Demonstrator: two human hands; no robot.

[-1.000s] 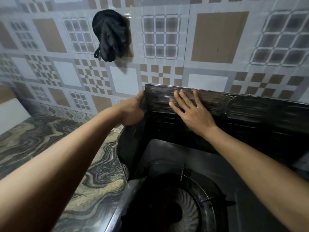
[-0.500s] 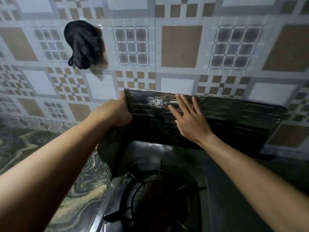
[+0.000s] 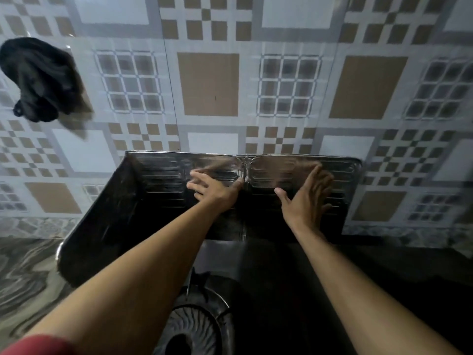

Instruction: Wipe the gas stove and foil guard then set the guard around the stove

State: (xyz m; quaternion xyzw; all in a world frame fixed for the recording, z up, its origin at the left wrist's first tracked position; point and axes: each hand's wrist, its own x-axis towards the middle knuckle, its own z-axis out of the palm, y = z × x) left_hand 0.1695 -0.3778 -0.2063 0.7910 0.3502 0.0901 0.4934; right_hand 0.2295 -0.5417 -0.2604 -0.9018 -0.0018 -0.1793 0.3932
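The shiny dark foil guard (image 3: 158,180) stands upright behind the gas stove (image 3: 256,272), its back panels against the tiled wall and its left panel folded forward along the stove's left side. My left hand (image 3: 215,188) lies flat with spread fingers on the back panel, just left of the centre fold. Beside it, my right hand (image 3: 307,196) presses open-palmed on the panel right of that fold. Neither hand grips anything. The burner (image 3: 192,329) shows below my left forearm.
A black cloth (image 3: 38,80) hangs on the patterned tile wall at the upper left. The marbled countertop (image 3: 23,278) stretches to the left of the stove. The area right of the stove is dark.
My left hand left the guard's left corner and now lies flat near the centre fold. My right hand slid rightwards across the back panel. The view has shifted right.
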